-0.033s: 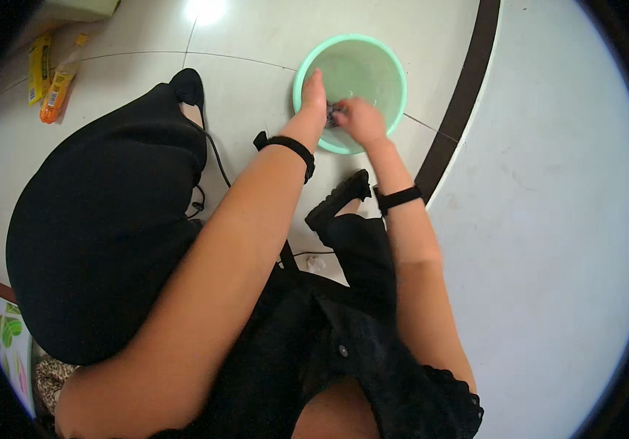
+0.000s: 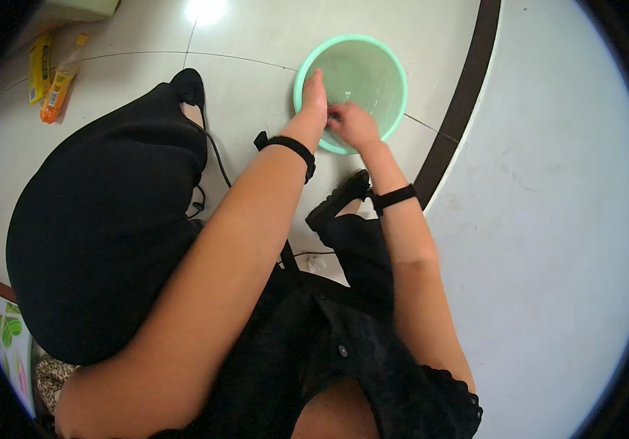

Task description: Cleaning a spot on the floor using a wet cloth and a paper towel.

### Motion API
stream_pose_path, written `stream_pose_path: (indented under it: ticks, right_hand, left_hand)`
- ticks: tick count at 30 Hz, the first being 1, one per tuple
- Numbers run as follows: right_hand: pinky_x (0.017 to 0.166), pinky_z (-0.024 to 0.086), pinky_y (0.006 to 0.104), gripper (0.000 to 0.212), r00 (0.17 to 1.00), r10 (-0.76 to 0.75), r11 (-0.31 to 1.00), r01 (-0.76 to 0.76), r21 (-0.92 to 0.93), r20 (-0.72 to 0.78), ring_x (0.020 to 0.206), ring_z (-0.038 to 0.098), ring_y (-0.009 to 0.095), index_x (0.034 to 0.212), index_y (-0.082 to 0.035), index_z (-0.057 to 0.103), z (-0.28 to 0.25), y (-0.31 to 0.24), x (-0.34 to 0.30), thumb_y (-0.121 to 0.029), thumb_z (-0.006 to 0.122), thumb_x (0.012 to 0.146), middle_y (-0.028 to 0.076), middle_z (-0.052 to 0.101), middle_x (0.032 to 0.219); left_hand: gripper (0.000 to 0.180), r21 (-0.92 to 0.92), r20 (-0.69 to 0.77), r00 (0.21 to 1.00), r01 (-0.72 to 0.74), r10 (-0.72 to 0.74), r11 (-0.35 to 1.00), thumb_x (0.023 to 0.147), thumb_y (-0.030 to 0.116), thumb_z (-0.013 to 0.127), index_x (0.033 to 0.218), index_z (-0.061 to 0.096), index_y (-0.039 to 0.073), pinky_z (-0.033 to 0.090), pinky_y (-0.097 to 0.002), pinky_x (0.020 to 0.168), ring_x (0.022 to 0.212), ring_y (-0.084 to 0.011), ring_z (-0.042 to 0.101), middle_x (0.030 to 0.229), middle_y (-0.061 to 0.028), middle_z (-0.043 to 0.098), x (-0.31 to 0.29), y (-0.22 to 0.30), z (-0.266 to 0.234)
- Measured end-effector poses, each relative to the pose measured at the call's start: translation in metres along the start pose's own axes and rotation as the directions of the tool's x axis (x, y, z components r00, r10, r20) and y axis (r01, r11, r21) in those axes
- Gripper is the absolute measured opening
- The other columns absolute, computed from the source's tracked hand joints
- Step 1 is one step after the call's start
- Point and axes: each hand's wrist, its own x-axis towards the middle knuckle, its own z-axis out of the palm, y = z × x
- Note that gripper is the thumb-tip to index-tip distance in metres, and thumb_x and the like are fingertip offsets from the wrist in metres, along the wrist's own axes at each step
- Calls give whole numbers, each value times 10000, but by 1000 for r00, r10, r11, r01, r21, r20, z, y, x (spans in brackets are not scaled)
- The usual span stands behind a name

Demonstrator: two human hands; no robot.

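through my distant head camera I see the right hand (image 2: 355,126) curled on a small, mostly hidden dark item (image 2: 335,115), inside a mint-green basin (image 2: 385,80), left hand (image 2: 315,95) alongside, its grip I cannot tell, tiled floor (image 2: 252,99) beneath

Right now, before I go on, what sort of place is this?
Indoors, probably a room in a home, though the view can't confirm it: there's a pale tiled floor with a dark border strip, a green tub, and a bottle beside a yellow packet.
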Motion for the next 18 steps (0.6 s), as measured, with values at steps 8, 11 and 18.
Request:
stream_pose_path:
  ticks: [8, 11, 18]
  right_hand:
    - [824, 510, 437, 250, 975, -19, 999, 27, -32, 219, 941, 618, 362, 1004, -130, 678, 37, 13, 16, -217, 593, 785, 172, 638, 1059]
    - [758, 500, 435, 221, 987, 105, 994, -101, -41, 119, 840, 628, 373, 950, -79, 680, 29, 19, 10, -199, 592, 786, 185, 668, 924]
    - [644, 501, 374, 211, 990, 77, 939, -113, 325, 122, 709, 646, 251, 957, -62, 656, -51, 10, -34, -226, 563, 861, 96, 667, 756]
  left_hand:
    - [587, 85, -22, 1000, 12, -10, 996, 911, 486, 473, 1369, 424, 122, 343, -410, 982, 1191, -245, 444, 1309, -85, 486, -6, -2, 4]
    - [538, 146, 21, 999, -27, 24, 989, 919, 409, 483, 1353, 441, 94, 355, -405, 975, 1164, -248, 461, 1242, -98, 511, 1, -4, 4]
    - [498, 219, 39, 998, -52, 44, 974, 929, 331, 462, 1312, 485, 13, 377, -424, 979, 1181, -291, 488, 1319, -154, 498, -3, -5, 4]
